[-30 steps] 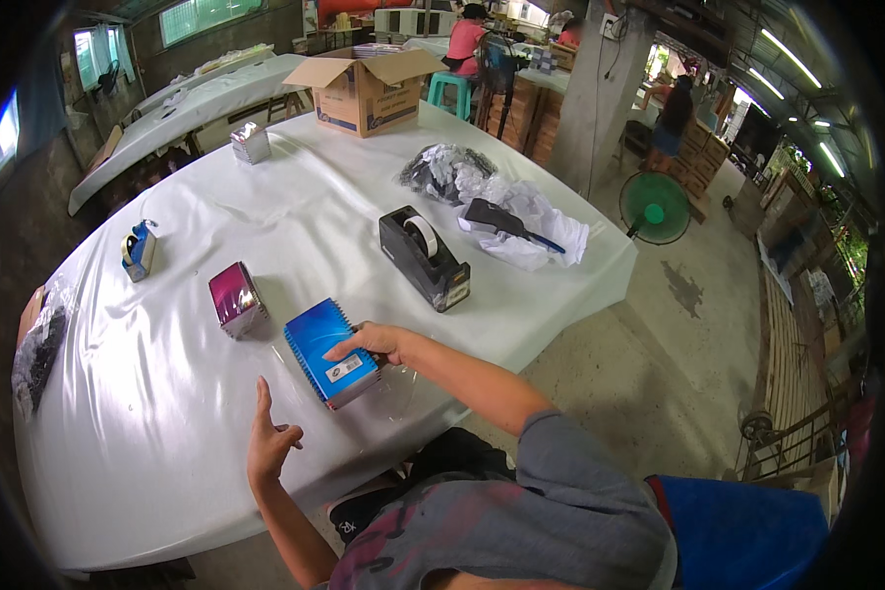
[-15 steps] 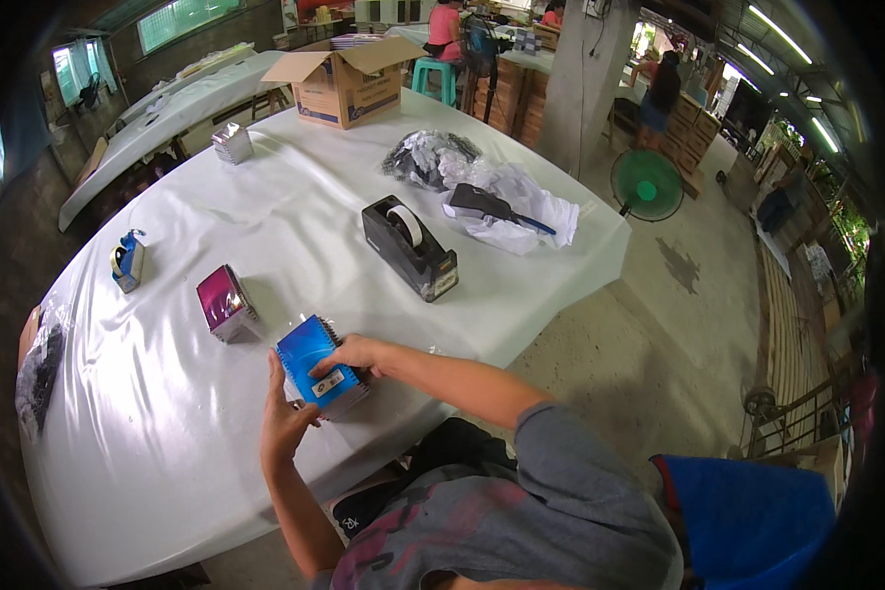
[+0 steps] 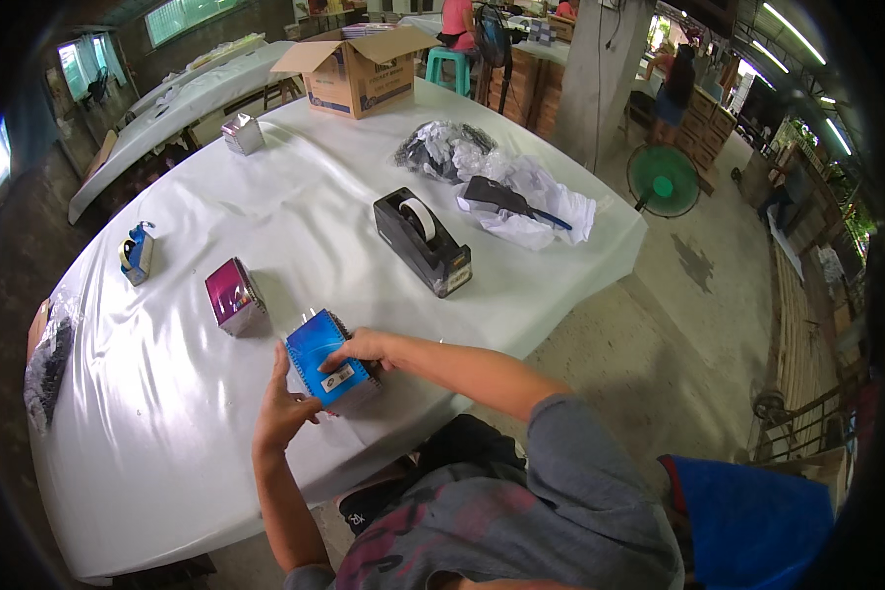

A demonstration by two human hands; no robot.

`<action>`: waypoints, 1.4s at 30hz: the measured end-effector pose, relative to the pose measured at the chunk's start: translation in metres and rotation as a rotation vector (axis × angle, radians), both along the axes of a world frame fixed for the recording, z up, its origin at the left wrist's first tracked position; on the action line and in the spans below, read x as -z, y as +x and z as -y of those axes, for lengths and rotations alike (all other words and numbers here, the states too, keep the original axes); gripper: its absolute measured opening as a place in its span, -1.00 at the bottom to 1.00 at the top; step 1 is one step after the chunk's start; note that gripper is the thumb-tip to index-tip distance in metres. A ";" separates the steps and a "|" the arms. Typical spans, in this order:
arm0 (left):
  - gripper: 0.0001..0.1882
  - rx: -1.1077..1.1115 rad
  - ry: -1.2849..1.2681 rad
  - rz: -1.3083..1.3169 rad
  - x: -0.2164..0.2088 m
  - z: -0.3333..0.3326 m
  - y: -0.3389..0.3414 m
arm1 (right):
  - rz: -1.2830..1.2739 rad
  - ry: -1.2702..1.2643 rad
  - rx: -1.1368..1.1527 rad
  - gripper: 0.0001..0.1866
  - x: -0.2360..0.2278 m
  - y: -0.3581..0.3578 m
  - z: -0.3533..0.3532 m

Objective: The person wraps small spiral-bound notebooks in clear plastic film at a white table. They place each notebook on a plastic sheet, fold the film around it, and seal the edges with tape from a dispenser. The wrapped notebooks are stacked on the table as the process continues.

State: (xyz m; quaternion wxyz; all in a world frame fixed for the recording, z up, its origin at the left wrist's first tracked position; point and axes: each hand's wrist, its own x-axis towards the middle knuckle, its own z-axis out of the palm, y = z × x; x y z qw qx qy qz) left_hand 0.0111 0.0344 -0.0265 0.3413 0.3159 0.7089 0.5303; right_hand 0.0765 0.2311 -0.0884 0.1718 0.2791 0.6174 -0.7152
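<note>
While the right hand pinched the blue notebooks, thumb on top, the left hand curved around their near left corner, how firmly I could not tell. They were at the near side of the surface, their handling seemingly unfinished; a maroon stack stood untouched beyond, to the left. The far box stood open.

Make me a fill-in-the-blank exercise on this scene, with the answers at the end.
1. The right hand has its thumb on a notebook stack whose top cover is mainly ____.
2. The larger tape dispenser is ____ in colour.
3. The open box at the far side of the white table is made of ____.

Missing words: blue; black; cardboard.
</note>
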 end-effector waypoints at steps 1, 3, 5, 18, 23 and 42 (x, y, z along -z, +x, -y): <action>0.06 -0.016 0.002 0.005 0.000 0.005 -0.003 | -0.003 -0.009 -0.009 -0.33 -0.007 0.001 0.002; 0.06 -0.032 0.019 0.062 0.005 0.019 -0.011 | 0.015 0.000 -0.026 -0.35 -0.027 0.006 0.005; 0.06 -0.066 0.019 0.078 0.006 0.027 -0.015 | 0.030 0.024 -0.022 -0.37 -0.039 0.009 0.006; 0.04 -0.140 0.058 -0.022 0.023 0.054 -0.019 | -0.069 -0.092 0.006 -0.41 0.000 -0.008 0.000; 0.02 -0.073 0.041 0.057 0.015 0.051 -0.013 | -0.035 -0.181 -0.012 -0.49 -0.016 0.002 0.000; 0.07 0.081 0.087 0.098 0.017 -0.010 0.001 | -0.061 -0.044 -0.005 -0.42 -0.007 -0.004 0.000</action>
